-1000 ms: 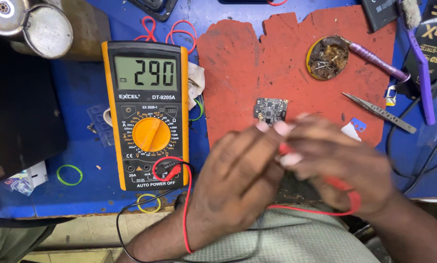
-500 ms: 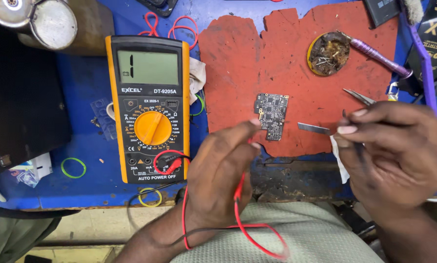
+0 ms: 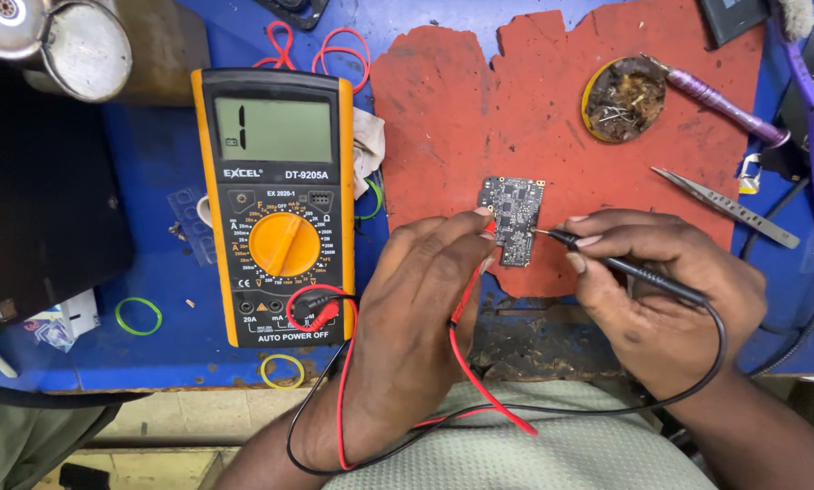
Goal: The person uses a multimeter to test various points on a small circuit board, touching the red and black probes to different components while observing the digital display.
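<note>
Left fingers [image 3: 466,238]: curled shut around a red test probe [image 3: 469,289], most of it hidden under the hand; the fingertips are pressed to the left edge of the small dark circuit board [image 3: 513,218], apparently so that the tip is steadied on a contact.

Right fingers [image 3: 598,243]: pinched closed on a black test probe [image 3: 625,268], held like a pen; its metal tip is brought to the board's right edge, the low angle seemingly chosen for fine placement.

Left hand [image 3: 416,308], right hand [image 3: 666,304]: both are rested at the near edge of the bench.

Circuit board: laid flat on the red mat [image 3: 534,100], near its front edge, between the two hands.

Leads: a red lead [image 3: 480,381] and a black lead [image 3: 561,408] are looped across the lap and run back to the sockets of the multimeter [image 3: 275,204].

Multimeter: yellow-cased, set flat on the blue bench [image 3: 166,181] left of the mat, its display turned toward the wearer, presumably for reading at a glance.

Round tin [image 3: 623,98]: placed at the mat's far right; dark residue and wire scraps are held in it.

Tweezers [image 3: 729,207]: laid beside the mat's right edge.

Metal vessel [image 3: 58,41]: stood at far left; contents cannot be told.
</note>
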